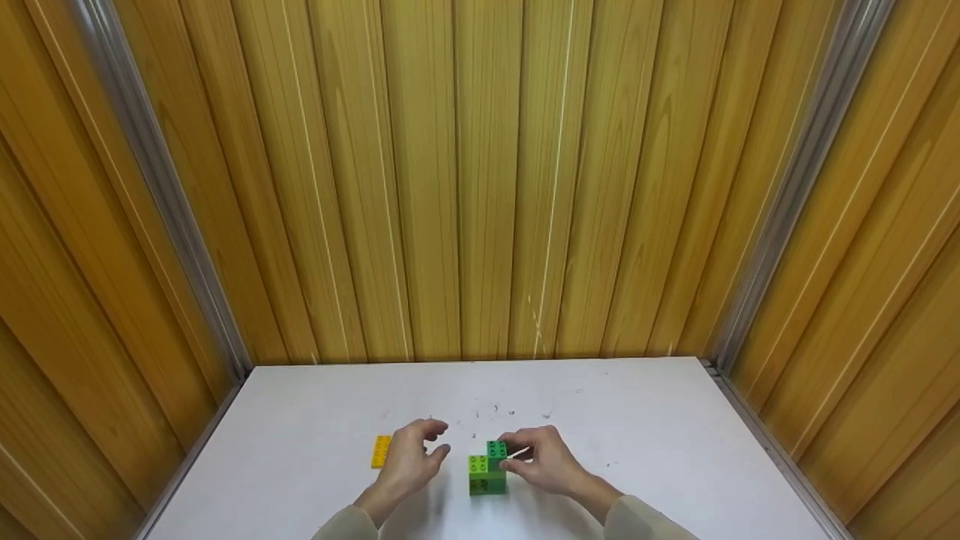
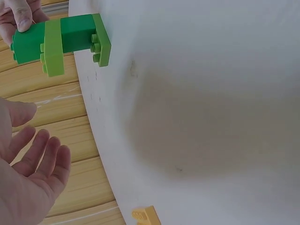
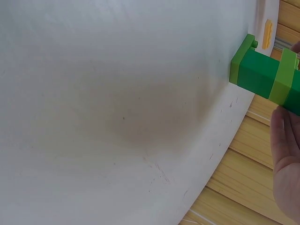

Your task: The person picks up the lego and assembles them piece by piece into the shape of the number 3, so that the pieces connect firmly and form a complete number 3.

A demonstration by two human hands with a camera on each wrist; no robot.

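Observation:
A stack of toy building blocks (image 1: 487,482) stands upright on the white table, light green plates alternating with dark green bricks. On its right side, my right hand (image 1: 551,459) pinches the dark green top brick (image 1: 496,451); in the left wrist view the thumb (image 2: 22,18) lies against that brick. My left hand (image 1: 409,456) is held apart from the stack, to its left, fingers relaxed and holding nothing. Beside the left hand lies a yellow block (image 1: 379,451), partly covered by that hand in the head view.
The white tabletop (image 1: 645,420) has small dark marks and scuffs. Wood-patterned panels (image 1: 480,180) rise behind the table and at both sides, with metal posts (image 1: 795,195) in the corners.

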